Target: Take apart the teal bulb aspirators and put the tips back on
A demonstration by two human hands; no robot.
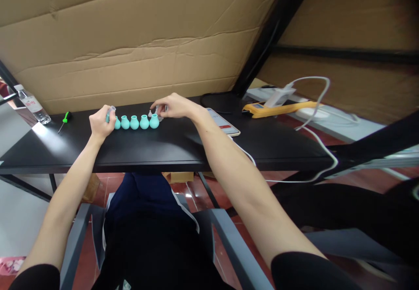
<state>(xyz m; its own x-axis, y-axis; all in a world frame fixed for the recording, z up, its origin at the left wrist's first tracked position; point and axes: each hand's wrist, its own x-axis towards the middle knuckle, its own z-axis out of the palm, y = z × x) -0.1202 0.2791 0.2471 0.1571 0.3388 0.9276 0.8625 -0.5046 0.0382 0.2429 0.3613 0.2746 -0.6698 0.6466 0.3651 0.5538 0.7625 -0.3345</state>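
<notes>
Head view shows both hands at a row of teal bulbs [135, 122] on a black table [163, 146]. I use this row as the landmark.

Left hand [101, 123] is at the left end of the row. Its fingers are curled closed around one small teal piece with a clear tip [110, 112], held just above the leftmost bulb. Right hand [172, 105] is at the right end of the row. Its fingertips are pinched together on a small clear cap [157, 109], just above and behind the rightmost bulb. What exactly this piece is, I cannot tell; it is too small. Both hands are apart, with the row between them.

The bulbs stand upright, side by side and touching, about five of them, near the back part of the table.

Left of the row lies a screwdriver [64, 119] with a green handle, well apart. Further left, at the table corner, stands a water bottle [32, 104]. Right of the row, near the right forearm, lies a phone [224, 122] with a white cable [322, 148] going off the table edge. Further right are a yellow tool [278, 108] and a white charger [278, 94]. Behind the row stands a cardboard wall [131, 41].
</notes>
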